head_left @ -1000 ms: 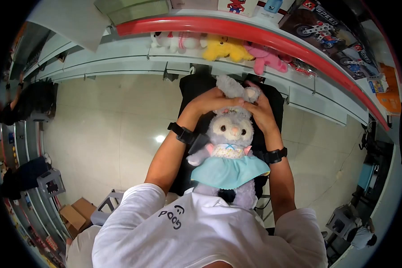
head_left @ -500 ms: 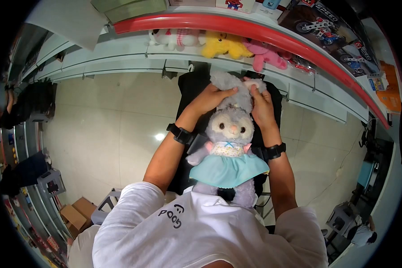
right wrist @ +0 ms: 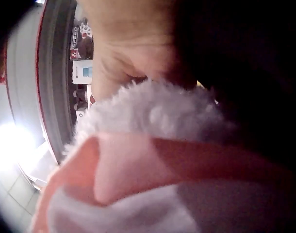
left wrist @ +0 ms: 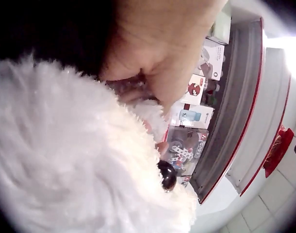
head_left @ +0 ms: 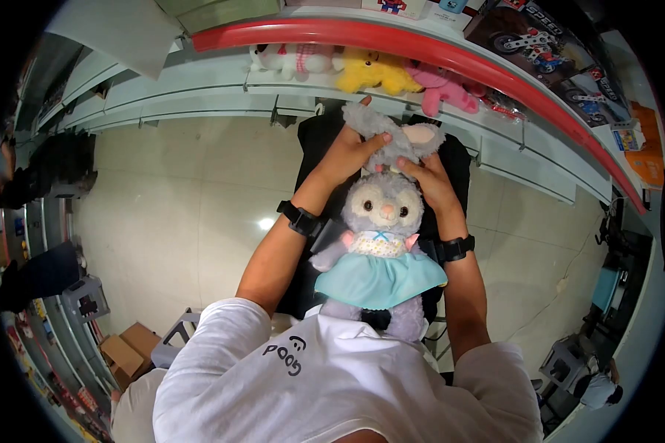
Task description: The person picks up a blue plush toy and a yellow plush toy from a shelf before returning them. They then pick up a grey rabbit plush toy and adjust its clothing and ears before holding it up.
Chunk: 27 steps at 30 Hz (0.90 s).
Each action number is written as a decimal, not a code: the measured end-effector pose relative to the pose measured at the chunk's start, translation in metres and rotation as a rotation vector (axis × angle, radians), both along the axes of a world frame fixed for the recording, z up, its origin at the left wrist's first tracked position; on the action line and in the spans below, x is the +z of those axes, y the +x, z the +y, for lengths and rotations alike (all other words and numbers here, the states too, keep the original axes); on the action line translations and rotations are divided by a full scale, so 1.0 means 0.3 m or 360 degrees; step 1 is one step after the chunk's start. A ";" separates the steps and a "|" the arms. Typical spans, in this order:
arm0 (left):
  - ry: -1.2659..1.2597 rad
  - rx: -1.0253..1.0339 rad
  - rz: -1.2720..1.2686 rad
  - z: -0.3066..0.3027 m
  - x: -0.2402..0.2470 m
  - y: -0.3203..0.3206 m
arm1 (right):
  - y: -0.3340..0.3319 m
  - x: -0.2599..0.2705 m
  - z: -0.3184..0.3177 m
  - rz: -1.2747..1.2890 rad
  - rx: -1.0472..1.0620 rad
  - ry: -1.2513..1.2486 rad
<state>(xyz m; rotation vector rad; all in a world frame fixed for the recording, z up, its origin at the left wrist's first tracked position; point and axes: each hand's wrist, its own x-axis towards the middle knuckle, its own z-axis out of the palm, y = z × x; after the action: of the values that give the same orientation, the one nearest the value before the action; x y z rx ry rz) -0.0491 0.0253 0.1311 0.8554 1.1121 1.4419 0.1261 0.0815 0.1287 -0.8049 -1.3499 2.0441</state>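
Observation:
A grey plush rabbit [head_left: 383, 203] with a cream face and an aqua skirt [head_left: 380, 280] lies face up along the lap. My left hand [head_left: 351, 155] grips the long ear [head_left: 366, 122] on the left, thumb over its front and the other fingers mostly behind. The right hand [head_left: 434, 184] pinches the base of the other ear [head_left: 421, 136], whose pale inner side shows; most of its fingers are hidden behind the plush. Small coloured bits of trim line the head between the thumbs. Grey fur [left wrist: 65, 145] fills much of the left wrist view.
Ahead stands a shelf with a red edge [head_left: 347, 38]. White, yellow [head_left: 377, 71] and pink plush toys [head_left: 445, 87] sit under it, boxed toys [head_left: 536, 52] above. A black surface [head_left: 314, 144] lies beneath the rabbit. Cartons [head_left: 129, 354] and a grey stool [head_left: 177, 340] stand at left.
The thumbs, close together over the ears at first, have moved apart. The ears now lie spread upward, one showing its inner side, and the right thumb has come down to the ear's base.

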 end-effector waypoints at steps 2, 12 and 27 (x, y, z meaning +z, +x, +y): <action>-0.0035 -0.0027 0.0053 0.005 -0.009 -0.009 | 0.002 -0.003 -0.004 -0.0060 0.0000 -0.0048; -0.0218 -0.0112 -0.0579 0.028 -0.008 -0.025 | 0.016 -0.026 -0.009 -0.0096 0.0094 0.0214; -0.0352 -0.0058 0.0153 0.026 -0.007 0.005 | -0.006 -0.008 -0.003 -0.0157 -0.0311 0.0456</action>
<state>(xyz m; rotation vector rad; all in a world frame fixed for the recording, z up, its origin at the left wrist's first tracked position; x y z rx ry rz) -0.0475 0.0330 0.1289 0.7895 1.2948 1.2315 0.1244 0.0807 0.1262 -0.8783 -1.5111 1.6352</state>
